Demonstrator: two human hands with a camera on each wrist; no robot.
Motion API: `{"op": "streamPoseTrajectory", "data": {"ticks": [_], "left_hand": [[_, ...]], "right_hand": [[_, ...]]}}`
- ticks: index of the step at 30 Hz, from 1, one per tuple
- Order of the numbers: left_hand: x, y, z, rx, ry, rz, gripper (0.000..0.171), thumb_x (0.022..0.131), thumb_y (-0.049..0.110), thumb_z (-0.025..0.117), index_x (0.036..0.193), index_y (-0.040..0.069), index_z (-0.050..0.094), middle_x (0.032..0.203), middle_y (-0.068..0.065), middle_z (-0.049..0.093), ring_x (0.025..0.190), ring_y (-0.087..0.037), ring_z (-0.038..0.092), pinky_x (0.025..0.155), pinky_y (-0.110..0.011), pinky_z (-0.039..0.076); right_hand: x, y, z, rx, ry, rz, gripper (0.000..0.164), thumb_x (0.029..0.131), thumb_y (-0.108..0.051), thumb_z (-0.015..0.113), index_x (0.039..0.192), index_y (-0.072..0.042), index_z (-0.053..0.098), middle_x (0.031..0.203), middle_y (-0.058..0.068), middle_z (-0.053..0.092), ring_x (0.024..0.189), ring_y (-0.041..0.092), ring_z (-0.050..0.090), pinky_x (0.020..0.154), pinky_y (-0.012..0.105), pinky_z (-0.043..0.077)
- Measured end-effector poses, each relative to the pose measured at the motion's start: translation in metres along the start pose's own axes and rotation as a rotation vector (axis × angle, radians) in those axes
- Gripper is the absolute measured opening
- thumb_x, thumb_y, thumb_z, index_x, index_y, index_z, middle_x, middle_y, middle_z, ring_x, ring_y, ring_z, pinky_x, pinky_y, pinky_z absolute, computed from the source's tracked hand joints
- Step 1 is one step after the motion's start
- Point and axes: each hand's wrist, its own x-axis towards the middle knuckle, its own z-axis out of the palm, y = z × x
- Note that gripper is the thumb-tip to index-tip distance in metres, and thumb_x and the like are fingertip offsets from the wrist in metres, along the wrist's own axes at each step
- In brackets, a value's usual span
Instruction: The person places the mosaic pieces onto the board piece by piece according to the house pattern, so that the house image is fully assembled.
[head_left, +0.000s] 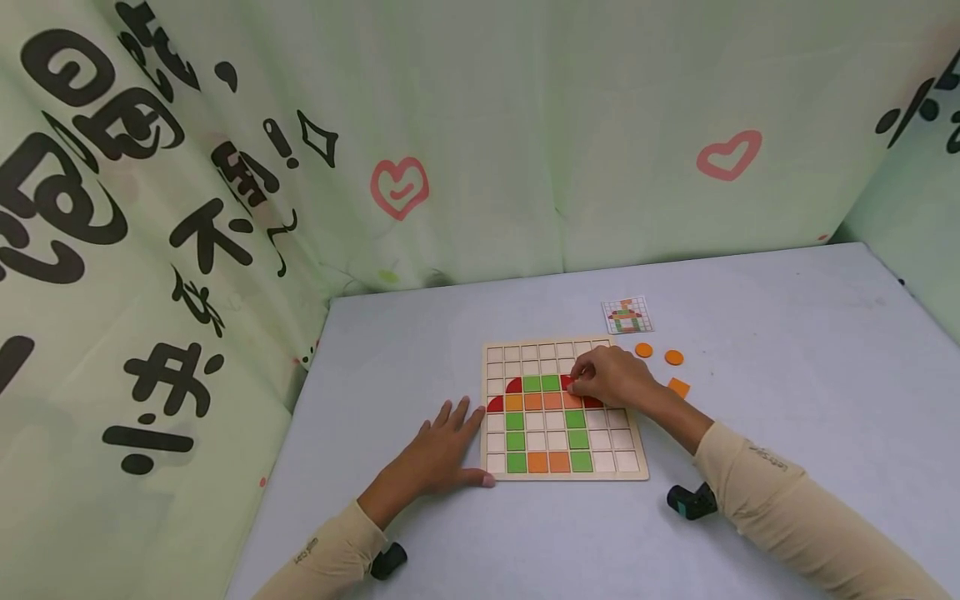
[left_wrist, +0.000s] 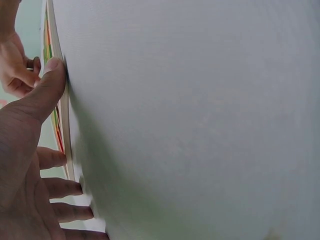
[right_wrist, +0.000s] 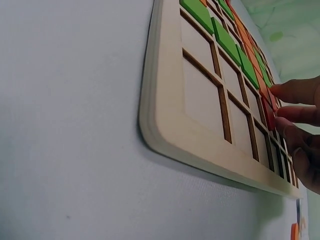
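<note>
A square wooden grid board point(head_left: 566, 477) lies on the table, with green, orange and red flat pieces set in its cells. My left hand point(head_left: 446, 450) lies at the board's left edge, fingers spread, its thumb point(left_wrist: 52, 82) touching the front left corner. Over the right half of the board, my right hand point(head_left: 611, 377) pinches a red piece point(head_left: 566, 382) at a cell right of two green squares point(head_left: 542, 383); the fingertips partly hide it. Another red piece point(head_left: 592, 402) sits just below that hand, also seen as a red piece point(right_wrist: 269, 114) in the right wrist view.
Two orange discs point(head_left: 643, 350) point(head_left: 673, 357) and an orange square point(head_left: 678, 387) lie right of the board. A small pattern card point(head_left: 627, 315) is behind it. A pale curtain point(head_left: 555, 150) with writing and hearts hangs beyond the table point(head_left: 757, 333).
</note>
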Motion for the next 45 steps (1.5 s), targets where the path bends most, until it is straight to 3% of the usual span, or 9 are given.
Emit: {"op": "streamPoseTrajectory", "data": {"ticks": [14, 22, 30, 36, 45], "left_hand": [[0.0, 0.0, 0.0, -0.002, 0.004, 0.007, 0.107, 0.076, 0.068, 0.075, 0.16, 0.019, 0.029, 0.166, -0.015, 0.026, 0.151, -0.043, 0.024, 0.109, -0.066, 0.036], [0.001, -0.001, 0.002, 0.013, 0.007, 0.011, 0.108, 0.075, 0.069, 0.074, 0.16, 0.019, 0.029, 0.166, -0.015, 0.026, 0.151, -0.043, 0.024, 0.109, -0.066, 0.036], [0.001, 0.0, 0.0, 0.022, 0.002, 0.019, 0.107, 0.077, 0.069, 0.073, 0.159, 0.018, 0.029, 0.165, -0.015, 0.026, 0.151, -0.043, 0.025, 0.109, -0.065, 0.037], [0.001, 0.0, -0.001, 0.024, 0.003, 0.019, 0.107, 0.076, 0.068, 0.074, 0.159, 0.018, 0.029, 0.165, -0.015, 0.026, 0.151, -0.043, 0.026, 0.109, -0.065, 0.037], [0.0, 0.0, 0.0, 0.019, 0.003, 0.009, 0.107, 0.076, 0.068, 0.074, 0.16, 0.019, 0.029, 0.166, -0.015, 0.026, 0.151, -0.043, 0.025, 0.109, -0.066, 0.037]], "right_hand": [[-0.015, 0.032, -0.02, 0.112, -0.008, -0.166, 0.03, 0.087, -0.028, 0.079, 0.11, -0.008, 0.074, 0.086, -0.005, 0.067, 0.072, 0.014, 0.053, 0.063, 0.026, 0.043], [-0.031, 0.062, -0.044, 0.17, 0.004, -0.117, 0.03, 0.093, -0.026, 0.073, 0.115, -0.006, 0.072, 0.096, 0.003, 0.065, 0.054, 0.012, 0.05, 0.05, 0.025, 0.042], [-0.047, 0.091, -0.064, 0.173, 0.027, -0.05, 0.035, 0.094, -0.031, 0.071, 0.119, -0.006, 0.071, 0.101, 0.007, 0.065, 0.062, 0.012, 0.056, 0.055, 0.025, 0.044], [-0.059, 0.113, -0.067, 0.097, 0.056, -0.107, 0.026, 0.089, -0.015, 0.077, 0.113, -0.006, 0.074, 0.109, 0.01, 0.071, 0.061, 0.006, 0.05, 0.057, 0.023, 0.044], [-0.069, 0.125, -0.06, 0.039, 0.053, -0.104, 0.034, 0.082, -0.023, 0.084, 0.111, -0.009, 0.074, 0.11, 0.005, 0.071, 0.075, 0.006, 0.048, 0.063, 0.022, 0.042]]}}
